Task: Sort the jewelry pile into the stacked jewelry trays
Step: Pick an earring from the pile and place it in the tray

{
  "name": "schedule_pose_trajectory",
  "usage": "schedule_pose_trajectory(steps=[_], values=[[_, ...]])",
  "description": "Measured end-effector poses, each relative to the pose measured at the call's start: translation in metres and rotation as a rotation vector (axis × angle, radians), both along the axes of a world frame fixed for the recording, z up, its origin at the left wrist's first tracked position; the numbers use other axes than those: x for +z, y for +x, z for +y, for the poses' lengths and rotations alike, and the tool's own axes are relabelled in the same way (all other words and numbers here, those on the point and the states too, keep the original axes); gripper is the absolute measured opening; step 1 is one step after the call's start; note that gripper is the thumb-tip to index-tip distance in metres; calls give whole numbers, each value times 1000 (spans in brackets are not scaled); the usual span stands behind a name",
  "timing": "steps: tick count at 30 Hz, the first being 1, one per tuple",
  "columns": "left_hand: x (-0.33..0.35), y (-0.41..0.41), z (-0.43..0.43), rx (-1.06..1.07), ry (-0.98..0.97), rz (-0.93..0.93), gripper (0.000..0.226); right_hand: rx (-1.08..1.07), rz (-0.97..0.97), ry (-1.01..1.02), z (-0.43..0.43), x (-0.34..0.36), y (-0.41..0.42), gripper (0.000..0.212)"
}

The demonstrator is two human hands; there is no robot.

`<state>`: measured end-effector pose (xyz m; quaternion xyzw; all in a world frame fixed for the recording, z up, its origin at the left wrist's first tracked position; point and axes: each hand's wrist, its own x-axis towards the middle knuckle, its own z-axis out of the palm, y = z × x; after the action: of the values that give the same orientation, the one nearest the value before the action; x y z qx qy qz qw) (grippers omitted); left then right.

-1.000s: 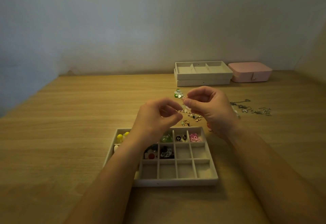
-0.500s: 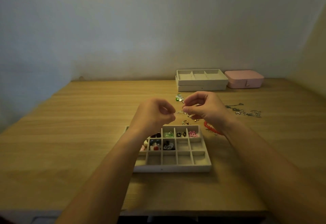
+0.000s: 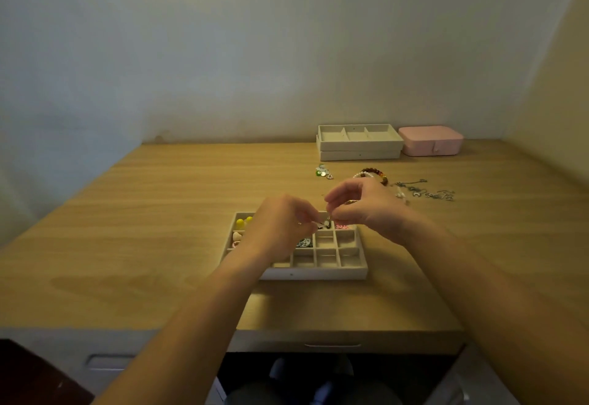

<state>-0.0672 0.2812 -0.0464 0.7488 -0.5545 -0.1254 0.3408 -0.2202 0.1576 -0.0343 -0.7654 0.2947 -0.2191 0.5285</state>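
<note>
A beige grid tray [image 3: 318,272] with many small compartments lies in front of me; several hold earrings, such as yellow ones [image 3: 243,221] at its far left. Both hands hover over its far edge. My left hand [image 3: 280,228] pinches a small earring [image 3: 320,224] at its fingertips. My right hand [image 3: 363,207] pinches the same small piece from the right. Loose jewelry lies beyond: small earrings [image 3: 323,172], a beaded bracelet [image 3: 374,173] and silver chains [image 3: 424,192]. Two stacked beige trays [image 3: 360,145] stand at the back.
A pink jewelry box [image 3: 430,140] stands right of the stacked trays against the wall. The wooden desk's front edge [image 3: 318,331] is near me, with a drawer below. Walls close in at the back and right.
The camera has tilted up and back, so the desk's front edge shows. Both hands have lowered toward the grid tray's far row, still pinching the small piece. The beaded bracelet has come into sight.
</note>
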Motion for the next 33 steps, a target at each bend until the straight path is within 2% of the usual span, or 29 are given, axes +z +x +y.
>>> schedule_pose_trajectory(steps=[4,9,16,26,33], values=[[-8,-6,2,1,18,-38,14,-35,115,-133,4,-5,0,34],[-12,-12,0,-8,68,-110,10,-56,183,-251,0,-9,-1,29],[-10,-15,-1,23,84,-259,11,-18,242,-294,-1,-11,6,27],[-7,-17,-8,18,206,-412,15,6,326,-394,1,-14,14,25],[-5,-19,-10,-59,297,-442,23,9,347,-418,-2,-18,14,23]])
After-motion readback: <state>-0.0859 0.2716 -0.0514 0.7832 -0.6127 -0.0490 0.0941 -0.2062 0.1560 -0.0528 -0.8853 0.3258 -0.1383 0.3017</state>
